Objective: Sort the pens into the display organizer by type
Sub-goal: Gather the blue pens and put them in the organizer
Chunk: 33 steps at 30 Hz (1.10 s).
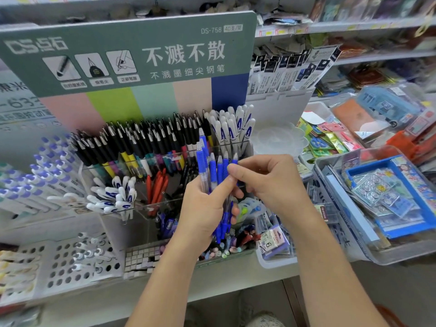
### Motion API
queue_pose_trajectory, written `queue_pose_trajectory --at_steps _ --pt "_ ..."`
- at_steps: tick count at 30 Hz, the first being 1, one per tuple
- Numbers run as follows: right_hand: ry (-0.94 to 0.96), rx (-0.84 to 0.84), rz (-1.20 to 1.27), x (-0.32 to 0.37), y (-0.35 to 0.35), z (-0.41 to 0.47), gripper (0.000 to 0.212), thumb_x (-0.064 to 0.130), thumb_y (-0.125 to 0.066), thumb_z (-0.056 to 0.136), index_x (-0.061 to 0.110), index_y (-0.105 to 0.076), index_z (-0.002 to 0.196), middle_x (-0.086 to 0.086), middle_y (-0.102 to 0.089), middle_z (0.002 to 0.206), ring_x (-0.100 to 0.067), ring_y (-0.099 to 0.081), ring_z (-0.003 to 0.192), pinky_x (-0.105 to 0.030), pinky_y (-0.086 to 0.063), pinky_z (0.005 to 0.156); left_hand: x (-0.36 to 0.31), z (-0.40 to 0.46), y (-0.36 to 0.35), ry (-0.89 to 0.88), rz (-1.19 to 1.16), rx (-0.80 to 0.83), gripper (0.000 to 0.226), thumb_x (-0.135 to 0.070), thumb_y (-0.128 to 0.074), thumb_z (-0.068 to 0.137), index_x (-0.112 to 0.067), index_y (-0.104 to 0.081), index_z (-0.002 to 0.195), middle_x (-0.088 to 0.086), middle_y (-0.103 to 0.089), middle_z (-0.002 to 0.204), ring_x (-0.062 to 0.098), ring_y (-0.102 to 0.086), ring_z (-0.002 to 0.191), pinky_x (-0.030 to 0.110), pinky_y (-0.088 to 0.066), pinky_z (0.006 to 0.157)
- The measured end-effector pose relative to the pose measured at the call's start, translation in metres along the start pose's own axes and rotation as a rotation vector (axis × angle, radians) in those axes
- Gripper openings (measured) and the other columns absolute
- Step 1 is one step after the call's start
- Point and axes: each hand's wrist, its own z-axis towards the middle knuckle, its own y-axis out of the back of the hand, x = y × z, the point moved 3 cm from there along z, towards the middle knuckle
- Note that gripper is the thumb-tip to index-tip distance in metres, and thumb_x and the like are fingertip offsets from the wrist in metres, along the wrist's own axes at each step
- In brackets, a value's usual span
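Stationery shelf, left hand [205,208] gripping blue pens [213,171], right hand [266,180] pinching one.

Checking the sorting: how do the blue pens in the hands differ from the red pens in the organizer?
The blue pens are clear-barrelled with blue grips; the red pens are solid red. The blue ones are bunched upright in the left hand, the right hand pinching one; the red ones lean in a compartment. Both are grouped by colour.

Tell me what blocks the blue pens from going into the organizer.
Nothing visible. The left hand grips the blue pens upright right in front of the clear organizer; the right hand pinches one pen's tip. The compartments are open-topped, though already partly filled with pens.
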Motion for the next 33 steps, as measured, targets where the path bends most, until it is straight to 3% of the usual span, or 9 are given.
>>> queue_pose_trajectory --at_steps 5,8,12,17,21,24,27,30,33 --pt "-0.157 -0.046 0.315 -0.008 -0.004 -0.003 0.007 0.007 -0.070 0.091 0.002 -0.072 0.087 -0.007 -0.064 0.064 -0.014 -0.055 0.053 -0.019 -0.042 0.046 0.001 -0.002 -0.001 0.022 0.003 -0.059 0.016 -0.022 -0.064 0.098 -0.006 -0.067 0.101 0.013 -0.071 0.072 0.023 -0.061 0.047 0.028 -0.048 0.041" --pt "0.074 -0.291 0.401 0.005 0.013 -0.003 0.011 0.003 -0.063 0.096 0.007 -0.068 0.087 -0.004 -0.067 0.067 -0.014 -0.060 0.056 -0.019 -0.050 0.049 0.002 0.001 0.010 0.030 -0.036 -0.215 0.020 -0.023 -0.062 0.100 -0.004 -0.065 0.104 0.012 -0.070 0.071 0.020 -0.061 0.047 0.028 -0.048 0.040" --pt "0.391 -0.521 0.121 0.015 0.038 -0.003 0.018 0.000 -0.066 0.093 0.017 -0.063 0.095 -0.011 -0.069 0.076 -0.025 -0.068 0.065 -0.030 -0.059 0.058 -0.001 0.005 0.026 -0.019 -0.017 -0.264 0.022 -0.021 -0.059 0.101 0.000 -0.059 0.110 0.000 -0.055 0.057 0.014 -0.038 0.041 0.024 -0.033 0.037" --pt "0.366 -0.442 -0.308 -0.013 0.014 -0.001 0.021 0.007 -0.074 0.088 0.023 -0.071 0.102 0.013 -0.071 0.080 -0.004 -0.069 0.070 -0.019 -0.058 0.067 -0.002 0.002 0.021 -0.023 -0.029 -0.213 0.011 -0.021 -0.059 0.101 -0.011 -0.057 0.100 0.003 -0.055 0.059 0.015 -0.037 0.042 0.024 -0.033 0.038" --pt "0.398 -0.383 -0.556 -0.031 0.004 0.005 0.010 0.013 -0.075 0.089 0.015 -0.079 0.098 0.003 -0.072 0.085 -0.008 -0.063 0.068 -0.024 -0.054 0.068 -0.001 0.001 0.017 -0.004 -0.043 -0.183 0.004 -0.021 -0.055 0.104 -0.018 -0.055 0.102 0.006 -0.058 0.063 0.017 -0.040 0.042 0.025 -0.036 0.038" --pt "0.340 -0.322 -0.659 -0.037 0.003 0.013 0.008 0.017 -0.074 0.090 0.015 -0.080 0.094 0.003 -0.063 0.084 -0.009 -0.054 0.066 -0.016 -0.039 0.063 -0.001 0.000 0.016 0.016 -0.044 -0.177 0.004 -0.021 -0.054 0.104 -0.018 -0.055 0.102 0.006 -0.062 0.065 0.018 -0.043 0.043 0.025 -0.037 0.039" --pt "0.288 -0.286 -0.660 -0.034 0.003 0.014 0.011 0.022 -0.075 0.089 0.017 -0.078 0.099 0.005 -0.060 0.087 -0.005 -0.050 0.067 -0.021 -0.041 0.067 -0.002 -0.002 0.014 -0.005 -0.014 -0.159 0.005 -0.021 -0.057 0.102 -0.016 -0.058 0.102 0.006 -0.065 0.068 0.019 -0.049 0.045 0.028 -0.041 0.040" --pt "0.273 -0.324 -0.511 -0.017 0.005 0.008 0.023 0.037 -0.077 0.087 0.019 -0.077 0.100 0.007 -0.062 0.081 -0.004 -0.053 0.065 -0.013 -0.041 0.063 -0.004 -0.001 0.010 -0.017 0.002 -0.137 0.009 -0.020 -0.061 0.100 -0.013 -0.062 0.104 0.007 -0.068 0.070 0.019 -0.054 0.047 0.028 -0.045 0.041" --pt "0.116 -0.111 -0.194 -0.002 -0.003 0.002 0.019 0.033 -0.079 0.085 0.016 -0.080 0.095 -0.002 -0.072 0.072 -0.009 -0.061 0.060 -0.023 -0.052 0.059 -0.005 0.000 0.002 0.005 -0.029 -0.085 0.014 -0.019 -0.063 0.099 -0.008 -0.065 0.105 0.010 -0.069 0.070 0.020 -0.055 0.044 0.027 -0.045 0.040"
